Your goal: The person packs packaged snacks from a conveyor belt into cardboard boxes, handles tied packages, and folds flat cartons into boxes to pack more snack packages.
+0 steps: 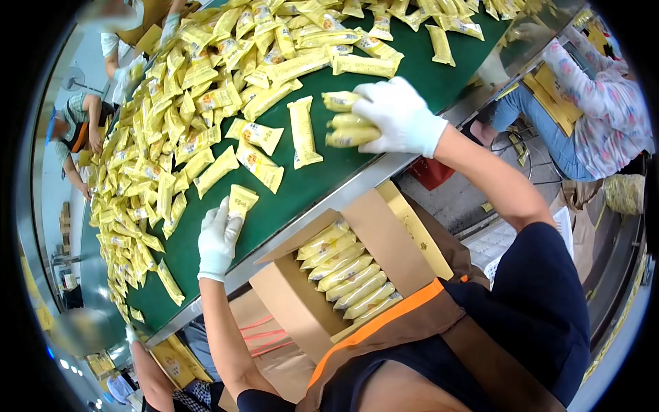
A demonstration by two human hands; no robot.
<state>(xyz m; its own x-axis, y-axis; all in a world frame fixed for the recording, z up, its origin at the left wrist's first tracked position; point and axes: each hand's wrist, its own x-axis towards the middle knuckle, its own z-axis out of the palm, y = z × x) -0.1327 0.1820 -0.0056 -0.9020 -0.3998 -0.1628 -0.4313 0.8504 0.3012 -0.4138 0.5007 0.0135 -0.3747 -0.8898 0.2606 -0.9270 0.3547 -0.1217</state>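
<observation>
My right hand point(401, 118), in a white glove, is closed around a stack of three yellow snack packets point(351, 129) over the belt's near edge. In its white glove, my left hand point(218, 237) grips the lower end of one yellow snack packet point(242, 200). Against my lap stands an open cardboard box point(295, 292) with a row of several yellow packets point(350, 275) lying side by side inside. A single packet point(303, 132) lies on the belt between my hands, and two more point(259, 166) rest near it.
A large heap of yellow packets point(199, 89) covers much of the green conveyor belt point(343, 172). The belt's metal edge point(329, 200) runs between it and the box. People work at the left and right, one in a floral top point(607, 103). A white crate point(494, 247) stands beside me.
</observation>
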